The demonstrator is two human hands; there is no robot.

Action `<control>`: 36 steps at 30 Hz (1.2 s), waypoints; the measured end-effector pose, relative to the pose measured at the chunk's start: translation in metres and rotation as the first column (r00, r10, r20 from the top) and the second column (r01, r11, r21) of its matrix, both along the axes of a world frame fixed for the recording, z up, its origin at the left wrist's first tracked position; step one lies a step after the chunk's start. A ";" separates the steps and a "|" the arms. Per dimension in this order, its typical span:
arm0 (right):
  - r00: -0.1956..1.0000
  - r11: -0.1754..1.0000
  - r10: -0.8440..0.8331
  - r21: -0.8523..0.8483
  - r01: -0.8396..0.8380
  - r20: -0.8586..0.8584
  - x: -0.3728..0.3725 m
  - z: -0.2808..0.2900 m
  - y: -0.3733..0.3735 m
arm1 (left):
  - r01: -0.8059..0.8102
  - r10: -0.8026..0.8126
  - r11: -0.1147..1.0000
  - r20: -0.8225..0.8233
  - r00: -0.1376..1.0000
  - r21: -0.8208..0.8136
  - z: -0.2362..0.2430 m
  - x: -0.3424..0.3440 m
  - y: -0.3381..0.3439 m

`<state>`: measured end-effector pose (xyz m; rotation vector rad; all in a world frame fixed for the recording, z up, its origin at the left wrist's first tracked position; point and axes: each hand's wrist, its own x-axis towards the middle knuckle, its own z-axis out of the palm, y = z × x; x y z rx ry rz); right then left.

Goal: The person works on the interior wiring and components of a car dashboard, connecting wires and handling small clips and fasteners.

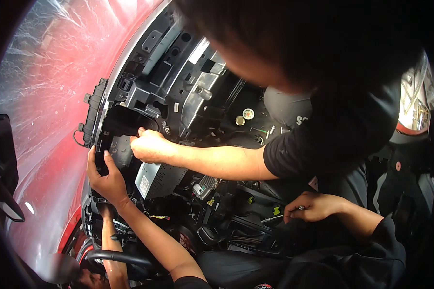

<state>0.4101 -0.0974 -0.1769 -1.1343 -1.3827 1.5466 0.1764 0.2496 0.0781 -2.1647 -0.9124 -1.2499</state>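
Note:
My left hand (106,178) grips a narrow black part (101,161) at the windscreen end of an opened dashboard, thumb and fingers on either side. My right hand (311,208) is closed around a slim metal hand tool (273,217) over the black centre console (241,238). Just right of my left hand, a co-worker's hand (147,144) grips the edge of a black panel (125,120). Below that lies a perforated metal box (154,176) with a label.
The co-worker leans in from upper right (332,125). Another person (113,250) reaches in at lower left, beside the steering wheel (120,257). A plastic-covered red bonnet (48,96) runs along the left. Loose wires, a screwdriver (258,130) and small round objects (248,114) lie inside.

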 end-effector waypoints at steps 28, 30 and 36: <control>0.955 0.957 0.291 0.000 -0.291 0.055 -0.069 0.003 0.017 | 0.311 -0.313 0.950 0.080 0.946 0.029 0.008 -0.048 0.017; 0.948 0.946 0.311 -0.121 -0.302 0.061 -0.073 0.003 0.021 | 0.316 -0.318 0.948 0.076 0.945 0.037 0.004 -0.050 0.016; 0.943 0.911 0.314 -0.316 -0.266 0.111 -0.073 -0.002 0.031 | 0.353 -0.374 0.921 0.117 0.920 0.166 -0.006 -0.053 0.025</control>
